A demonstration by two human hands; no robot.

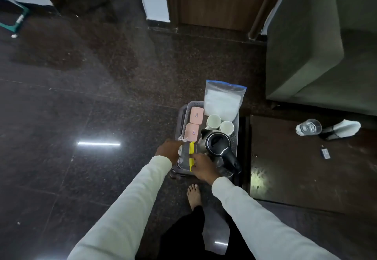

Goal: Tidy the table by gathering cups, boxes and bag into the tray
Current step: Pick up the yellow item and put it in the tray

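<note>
1. While both hands reach down into it, the grey perforated tray point(236, 132) sits on the dark floor point(81, 100), just beside the left edge of a low dark table point(306, 178).
2. Left hand point(167, 149) is at the tray's near-left corner, fingers curled onto a clear packet point(184, 153) with a yellow strip point(191, 148); grasping it on the left side.
3. Right hand point(203, 168) is at the tray's near edge, fingertips pinching the packet's yellow strip lower down, so both hands grip the same packet.
4. Two pink boxes point(196, 114) lie flat along the tray's left edge, one behind the other, touching or nearly so.
5. Two white cups point(213, 121) stand upright mid-tray, side by side, right of the boxes.
6. Zip bag point(222, 100) with white contents and blue seal leans at the tray's far edge, its top sticking out above the rim.
7. Black and steel kettle point(217, 144) fills the tray's near-right part, handle pointing to the near-right corner, just beside the right hand.
8. On the table, well apart from the tray: a clear glass point(308, 127) lying on its side, a dark holder with white napkin point(339, 129), a small blue-white item point(325, 153), too small to identify.
9. One bare foot point(194, 195) shows on the floor near the tray's near edge; white sleeves point(126, 208) cover both arms.
</note>
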